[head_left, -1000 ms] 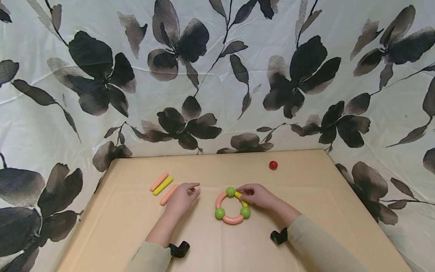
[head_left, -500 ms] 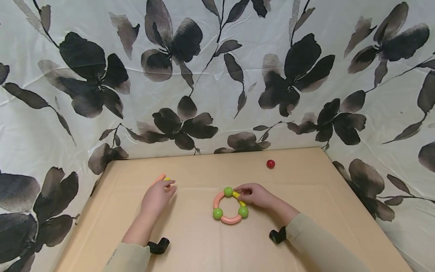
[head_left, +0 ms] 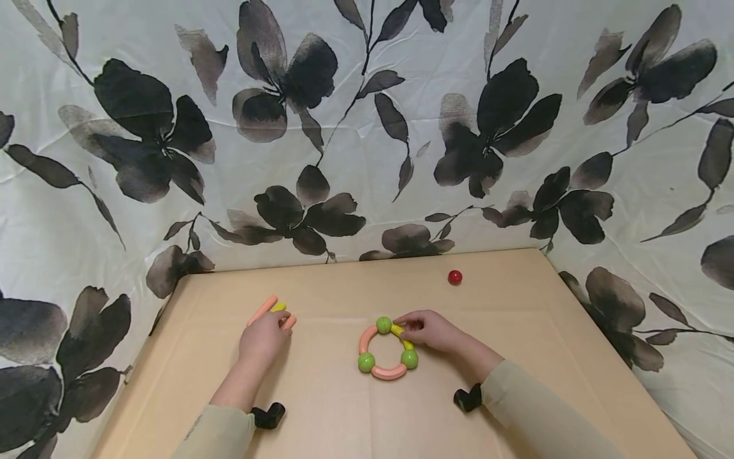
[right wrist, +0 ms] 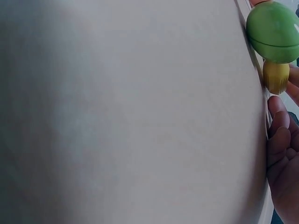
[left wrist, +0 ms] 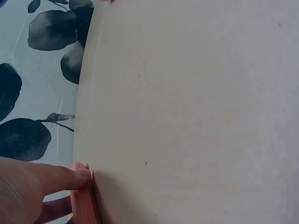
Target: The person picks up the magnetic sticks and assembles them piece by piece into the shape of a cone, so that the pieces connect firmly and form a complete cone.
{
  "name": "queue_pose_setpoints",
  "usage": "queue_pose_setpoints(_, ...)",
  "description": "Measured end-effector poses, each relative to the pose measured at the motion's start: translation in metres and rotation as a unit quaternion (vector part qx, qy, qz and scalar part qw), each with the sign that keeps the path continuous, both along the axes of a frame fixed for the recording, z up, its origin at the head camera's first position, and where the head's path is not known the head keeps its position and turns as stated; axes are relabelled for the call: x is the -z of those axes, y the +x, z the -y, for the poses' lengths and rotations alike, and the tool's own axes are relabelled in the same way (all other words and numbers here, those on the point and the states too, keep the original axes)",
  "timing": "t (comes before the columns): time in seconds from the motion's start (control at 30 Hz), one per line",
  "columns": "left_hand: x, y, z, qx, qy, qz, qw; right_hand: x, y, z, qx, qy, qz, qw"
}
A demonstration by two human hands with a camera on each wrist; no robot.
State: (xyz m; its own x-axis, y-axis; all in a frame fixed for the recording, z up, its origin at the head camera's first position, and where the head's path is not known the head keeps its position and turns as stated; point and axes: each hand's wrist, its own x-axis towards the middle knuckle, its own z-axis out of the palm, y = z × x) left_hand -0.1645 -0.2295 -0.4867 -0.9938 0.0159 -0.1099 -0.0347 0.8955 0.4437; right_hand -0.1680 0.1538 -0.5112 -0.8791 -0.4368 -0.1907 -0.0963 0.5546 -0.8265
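Observation:
My left hand [head_left: 264, 336] pinches a pink stick [head_left: 290, 321] between thumb and fingers at the table's left side; the left wrist view shows the thumb [left wrist: 83, 173] against its side. Just beyond lie a yellow stick [head_left: 279, 306] and another pink stick [head_left: 262, 309], partly hidden by the hand. Near the middle is a ring of green balls [head_left: 366, 363] joined by curved pieces, two pink [head_left: 388, 372] and one yellow [head_left: 408, 345]. My right hand [head_left: 434, 331] holds the yellow curved piece at the ring's upper right, beside the top green ball [head_left: 383, 325].
A small red ball [head_left: 455, 277] lies near the far edge of the tan tabletop [head_left: 344, 421]. Behind and beside the table hangs a white cloth [head_left: 401, 210] with dark flowers. Black straps sit at both wrists.
My left hand has moved left from beside the near pink stick, over the sticks, and now has that stick between its fingers. The right hand stays at the ring.

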Motion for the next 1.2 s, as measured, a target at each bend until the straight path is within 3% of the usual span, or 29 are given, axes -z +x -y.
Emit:
queue_pose_setpoints(0.5,-0.010,0.003,-0.021,0.013,0.030,-0.026,0.9991,0.001,-0.001,0.001,0.000,0.006,0.005,1.000)
queue_pose_setpoints(0.77,-0.013,0.004,-0.050,0.033,0.051,-0.080,0.9949,0.000,-0.002,0.001,0.006,0.008,0.007,1.000)
queue_pose_setpoints(1.03,-0.016,0.004,-0.089,0.037,0.125,-0.094,0.9869,-0.003,0.000,0.001,0.000,0.009,0.002,1.000)
queue_pose_setpoints(1.2,-0.020,0.003,-0.111,0.048,0.194,-0.089,0.9758,-0.003,0.000,0.001,0.001,0.009,0.004,1.000)
